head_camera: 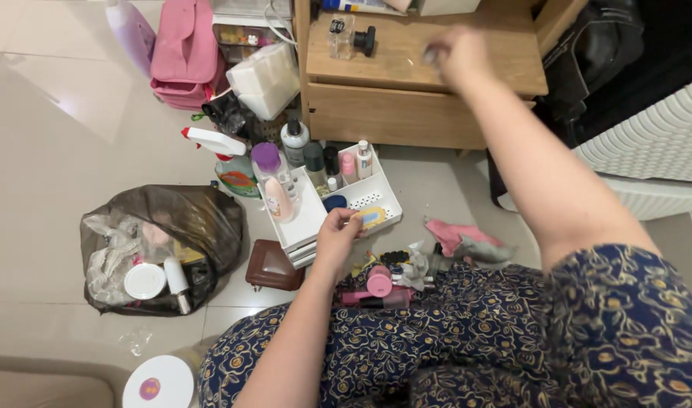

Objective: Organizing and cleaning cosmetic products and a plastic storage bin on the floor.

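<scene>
White plastic organizer tray [376, 198], ribbed and slotted, sits on glossy floor tiles.
Left hand [337, 236] pinches the tray's front edge beside a yellow oval item [373, 217]; right hand [458, 54], blurred above the tray over the wooden nightstand [406, 113], grips something small and indistinct.

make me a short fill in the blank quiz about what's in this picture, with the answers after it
1. The left hand rests on the edge of a white plastic ____ tray holding small bottles.
2. The right hand reaches over a ____ bedside cabinet.
3. A clear bottle lying by the tray has a ____ cap.

Answers: organiser; wooden; purple
</scene>
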